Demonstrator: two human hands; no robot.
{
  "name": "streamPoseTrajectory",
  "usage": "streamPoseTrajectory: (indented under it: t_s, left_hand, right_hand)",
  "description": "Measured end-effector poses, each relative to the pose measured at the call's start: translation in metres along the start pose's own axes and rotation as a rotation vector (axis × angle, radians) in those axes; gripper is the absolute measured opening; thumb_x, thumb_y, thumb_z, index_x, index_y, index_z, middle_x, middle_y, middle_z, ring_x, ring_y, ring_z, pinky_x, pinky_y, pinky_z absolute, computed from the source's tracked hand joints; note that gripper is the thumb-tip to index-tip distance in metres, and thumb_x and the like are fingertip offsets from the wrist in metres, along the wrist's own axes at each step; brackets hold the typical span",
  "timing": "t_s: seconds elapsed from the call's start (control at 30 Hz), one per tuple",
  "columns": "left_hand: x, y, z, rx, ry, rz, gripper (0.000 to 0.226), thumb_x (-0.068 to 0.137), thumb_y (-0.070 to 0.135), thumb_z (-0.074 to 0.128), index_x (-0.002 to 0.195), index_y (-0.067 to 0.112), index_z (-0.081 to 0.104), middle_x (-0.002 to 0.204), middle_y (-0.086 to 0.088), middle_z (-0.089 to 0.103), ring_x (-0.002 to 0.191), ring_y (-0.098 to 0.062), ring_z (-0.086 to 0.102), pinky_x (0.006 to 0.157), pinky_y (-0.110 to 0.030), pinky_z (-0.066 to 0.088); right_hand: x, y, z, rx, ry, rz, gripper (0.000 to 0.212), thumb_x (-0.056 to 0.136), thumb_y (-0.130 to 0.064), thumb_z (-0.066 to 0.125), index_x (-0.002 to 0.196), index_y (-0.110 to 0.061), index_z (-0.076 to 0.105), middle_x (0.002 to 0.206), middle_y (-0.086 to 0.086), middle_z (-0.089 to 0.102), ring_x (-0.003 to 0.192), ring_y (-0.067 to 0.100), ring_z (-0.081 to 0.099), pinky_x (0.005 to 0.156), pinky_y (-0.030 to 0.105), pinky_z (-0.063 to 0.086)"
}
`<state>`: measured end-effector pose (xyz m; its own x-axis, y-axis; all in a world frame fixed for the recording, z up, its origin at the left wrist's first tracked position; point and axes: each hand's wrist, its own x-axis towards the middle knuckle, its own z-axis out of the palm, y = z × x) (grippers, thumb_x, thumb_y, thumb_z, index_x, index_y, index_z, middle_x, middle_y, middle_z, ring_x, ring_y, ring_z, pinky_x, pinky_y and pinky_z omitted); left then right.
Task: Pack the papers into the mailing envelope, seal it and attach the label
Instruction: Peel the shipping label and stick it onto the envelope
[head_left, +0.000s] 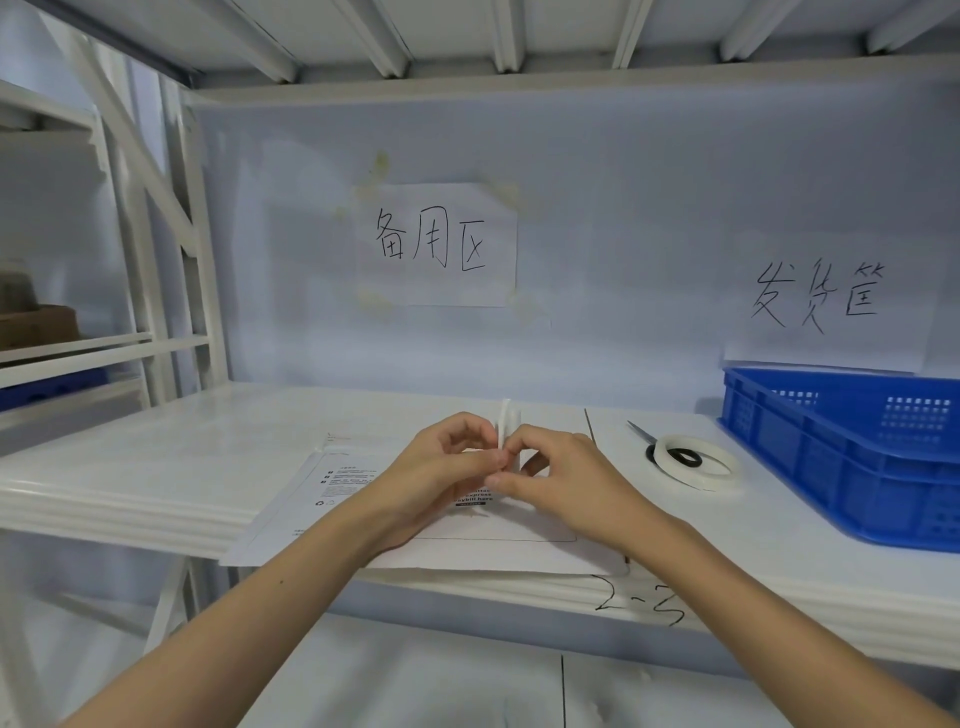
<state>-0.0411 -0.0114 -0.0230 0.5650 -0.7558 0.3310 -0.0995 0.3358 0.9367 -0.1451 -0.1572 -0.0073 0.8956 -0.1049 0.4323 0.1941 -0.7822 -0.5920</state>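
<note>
A: Where are the hands?

B: Together at the centre of the frame. The left hand (447, 457) and right hand (550, 478) both pinch a small white piece (506, 426) that stands on edge between their fingertips. I take it for the label, perhaps with its backing being picked apart, but it is too small to be sure.

A: And the envelope?

B: The envelope (311, 499) lies flat under the hands, on the front edge of the surface (182, 441), its near corner overhanging at lower left. It carries small print and a box outline, probably the spot for a waybill. I cannot tell whether the papers are inside or the flap is sealed.

A: What could go wrong?

B: The label may curl and stick to itself or to the fingers, since it is held only at one end. Laid down from this angle it could land crooked or outside the box. A push on the overhanging envelope might slide it off the edge.

A: Anything nearby?

B: A tape roll (693, 462) and scissors (641, 434) to the right, clear of the hands, and a blue crate (841, 452) at far right.
</note>
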Motion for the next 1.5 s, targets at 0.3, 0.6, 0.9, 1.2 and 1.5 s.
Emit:
streamPoseTrajectory:
  t_s: [0.3, 0.6, 0.9, 1.2, 1.5]
  left_hand:
    - [0.002, -0.003, 0.002, 0.069, 0.120, 0.017, 0.006, 0.090, 0.006, 0.065, 0.087, 0.002, 0.069, 0.090, -0.015, 0.070, 0.091, -0.022, 0.066, 0.096, -0.030, 0.054]
    - [0.007, -0.005, 0.013, 0.289, 0.200, 0.088, 0.013, 0.094, 0.007, 0.062, 0.085, 0.001, 0.070, 0.084, -0.008, 0.074, 0.085, -0.016, 0.073, 0.084, -0.023, 0.056]
    - [0.012, -0.005, 0.002, 0.492, 0.306, -0.009, 0.021, 0.102, 0.017, 0.045, 0.085, 0.012, 0.055, 0.083, -0.004, 0.060, 0.077, -0.019, 0.067, 0.081, -0.039, 0.058]
    - [0.001, 0.019, -0.083, 0.696, 0.654, -0.129, 0.016, 0.093, 0.011, 0.047, 0.079, 0.007, 0.052, 0.073, -0.013, 0.051, 0.058, -0.023, 0.057, 0.067, -0.032, 0.044]
    - [-0.008, 0.031, -0.118, 0.856, 0.734, -0.060, 0.010, 0.087, 0.004, 0.067, 0.096, 0.003, 0.072, 0.089, -0.016, 0.068, 0.059, -0.024, 0.060, 0.066, -0.028, 0.053]
  right_hand:
    - [0.002, 0.007, -0.004, 0.072, 0.024, -0.005, 0.013, 0.085, -0.033, 0.071, 0.084, -0.022, 0.064, 0.090, -0.008, 0.070, 0.078, 0.013, 0.068, 0.068, 0.022, 0.047]
    - [0.006, 0.012, 0.001, 0.008, 0.087, 0.085, 0.021, 0.088, -0.039, 0.063, 0.075, -0.023, 0.068, 0.080, 0.001, 0.073, 0.067, 0.015, 0.064, 0.059, 0.028, 0.047]
    - [0.006, 0.012, -0.011, 0.342, 0.039, 0.268, 0.018, 0.087, -0.012, 0.060, 0.070, -0.014, 0.060, 0.083, 0.012, 0.069, 0.074, 0.022, 0.063, 0.059, 0.032, 0.048]
    - [-0.001, 0.032, -0.036, 0.813, 0.196, 0.494, 0.012, 0.089, -0.012, 0.051, 0.080, -0.008, 0.057, 0.081, 0.012, 0.070, 0.058, 0.027, 0.059, 0.052, 0.031, 0.047]
    - [0.004, 0.024, -0.039, 0.823, 0.131, 0.415, 0.011, 0.092, -0.013, 0.053, 0.088, -0.006, 0.062, 0.084, 0.011, 0.069, 0.057, 0.020, 0.059, 0.048, 0.027, 0.049]
